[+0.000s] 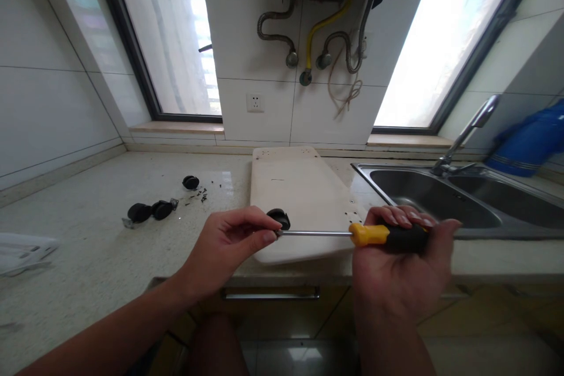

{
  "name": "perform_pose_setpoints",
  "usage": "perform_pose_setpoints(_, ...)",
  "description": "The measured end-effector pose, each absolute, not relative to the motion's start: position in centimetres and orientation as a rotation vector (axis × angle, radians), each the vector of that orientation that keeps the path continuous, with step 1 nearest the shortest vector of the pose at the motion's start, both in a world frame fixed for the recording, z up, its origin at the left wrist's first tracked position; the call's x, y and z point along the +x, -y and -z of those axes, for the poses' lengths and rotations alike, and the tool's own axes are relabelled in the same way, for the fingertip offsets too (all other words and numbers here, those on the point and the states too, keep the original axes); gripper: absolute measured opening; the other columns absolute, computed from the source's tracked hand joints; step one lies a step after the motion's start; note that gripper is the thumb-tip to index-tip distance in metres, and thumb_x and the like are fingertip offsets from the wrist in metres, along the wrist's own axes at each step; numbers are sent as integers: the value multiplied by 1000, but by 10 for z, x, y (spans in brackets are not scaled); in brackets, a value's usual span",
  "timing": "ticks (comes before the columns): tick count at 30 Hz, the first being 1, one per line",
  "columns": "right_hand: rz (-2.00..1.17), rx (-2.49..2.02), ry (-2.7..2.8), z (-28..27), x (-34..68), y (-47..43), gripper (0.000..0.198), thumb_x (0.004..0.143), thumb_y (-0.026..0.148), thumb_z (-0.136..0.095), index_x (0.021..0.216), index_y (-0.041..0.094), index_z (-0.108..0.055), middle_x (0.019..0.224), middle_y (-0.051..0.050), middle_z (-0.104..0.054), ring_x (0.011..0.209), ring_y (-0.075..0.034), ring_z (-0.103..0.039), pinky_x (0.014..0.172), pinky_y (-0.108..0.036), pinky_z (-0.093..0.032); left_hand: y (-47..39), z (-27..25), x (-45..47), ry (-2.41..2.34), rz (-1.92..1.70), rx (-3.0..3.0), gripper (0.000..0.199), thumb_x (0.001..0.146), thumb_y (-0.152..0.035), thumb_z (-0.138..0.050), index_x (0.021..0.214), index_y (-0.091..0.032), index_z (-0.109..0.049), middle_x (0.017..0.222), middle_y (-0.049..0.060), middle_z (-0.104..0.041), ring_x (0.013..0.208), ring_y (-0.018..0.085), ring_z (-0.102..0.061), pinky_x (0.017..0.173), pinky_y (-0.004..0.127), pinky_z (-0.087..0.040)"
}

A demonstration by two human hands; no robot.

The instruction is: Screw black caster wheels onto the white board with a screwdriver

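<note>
My right hand [399, 264] is closed around the yellow and black handle of a screwdriver [370, 235], whose shaft points left and lies level. At its tip, the thumb and fingers of my left hand [240, 238] pinch what looks like a small dark screw, mostly hidden by the fingertips. Both hands are above the near part of a cream-white board [299, 179] with small holes near its corners. Just behind my left fingertips, a black caster wheel [278, 217] rests on the board.
Left on the counter are more black caster wheels [162, 210], one standing farther back [191, 182], beside several scattered dark screws [203, 192]. A white object [26, 249] lies at the far left. A double steel sink [434, 197] with a tap [467, 129] is on the right.
</note>
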State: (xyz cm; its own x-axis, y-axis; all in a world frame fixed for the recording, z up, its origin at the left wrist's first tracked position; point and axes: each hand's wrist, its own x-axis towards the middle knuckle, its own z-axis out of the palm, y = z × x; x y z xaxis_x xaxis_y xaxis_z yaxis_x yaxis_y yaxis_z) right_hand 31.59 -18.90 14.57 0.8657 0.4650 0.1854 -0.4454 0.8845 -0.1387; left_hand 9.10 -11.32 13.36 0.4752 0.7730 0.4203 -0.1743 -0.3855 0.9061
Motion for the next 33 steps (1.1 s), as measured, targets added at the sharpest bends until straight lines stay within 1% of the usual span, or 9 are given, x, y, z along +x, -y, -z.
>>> perform_pose_setpoints(3, -396, -99, 247, -146, 313, 193, 49, 69, 19, -102, 80, 19, -54, 72, 9, -56, 63, -3, -59, 62, -16, -59, 115, -134, 93, -509, -1175, 1690, 17, 90, -15, -87, 95, -30, -93, 90, 0, -86, 86, 12, -81, 80, 14, -65)
perform_pose_setpoints(9, -237, -133, 364, -147, 307, 208, 38, 78, 25, -97, 73, 19, -59, 70, 7, -54, 62, -6, -56, 60, -20, -57, 115, -128, 92, -509, -1239, 1765, 21, 90, -13, -88, 98, -32, -93, 90, -1, -86, 85, 10, -81, 79, 11, -63)
perform_pose_setpoints(13, -263, -146, 341, -149, 303, 208, 42, 71, 23, -100, 74, 20, -58, 71, 8, -55, 62, -6, -57, 60, -20, -58, 115, -128, 92, -495, -1303, 1769, 23, 89, -11, -88, 97, -32, -93, 90, -1, -86, 85, 10, -81, 78, 11, -63)
perform_pose_setpoints(16, -327, -228, 285, -147, 300, 202, 53, 64, 30, -105, 77, 23, -54, 72, 8, -56, 62, -7, -58, 59, -20, -60, 115, -129, 92, -481, -1371, 1783, 24, 90, -11, -87, 99, -31, -93, 90, -2, -87, 84, 10, -81, 77, 11, -64)
perform_pose_setpoints(21, -405, -292, 211, -136, 298, 193, 60, 69, 53, -105, 86, 24, -56, 75, 7, -59, 64, -9, -60, 58, -19, -60, 110, -125, 93, -509, -1406, 1846, 22, 91, -12, -88, 100, -31, -92, 93, -2, -87, 87, 11, -82, 81, 14, -65)
perform_pose_setpoints(24, -440, -269, 175, -132, 299, 191, 66, 65, 52, -108, 88, 23, -55, 76, 8, -59, 63, -5, -60, 60, -15, -59, 106, -120, 91, -531, -1380, 1858, 24, 92, -14, -89, 107, -32, -91, 98, -1, -88, 89, 14, -83, 83, 20, -68)
perform_pose_setpoints(27, -477, -248, 152, -131, 301, 189, 69, 58, 39, -112, 88, 22, -53, 75, 10, -57, 62, -4, -59, 61, -13, -58, 102, -112, 88, -518, -1327, 1870, 32, 95, -21, -90, 124, -35, -87, 105, -1, -88, 94, 17, -83, 88, 28, -70)
perform_pose_setpoints(30, -497, -236, 142, -131, 306, 186, 71, 50, 22, -112, 87, 22, -51, 74, 11, -57, 61, -3, -58, 60, -12, -57, 95, -103, 85, -568, -1294, 2044, 50, 96, -33, -92, 143, -39, -76, 132, 1, -83, 119, 23, -78, 105, 40, -66)
perform_pose_setpoints(33, -487, -225, 148, -132, 311, 184, 71, 48, 19, -110, 86, 22, -50, 73, 12, -56, 61, -2, -57, 60, -11, -56, 86, -93, 83, -657, -1154, 2289, 65, 99, -40, -88, 159, -42, -62, 157, 4, -71, 143, 31, -66, 122, 56, -54)
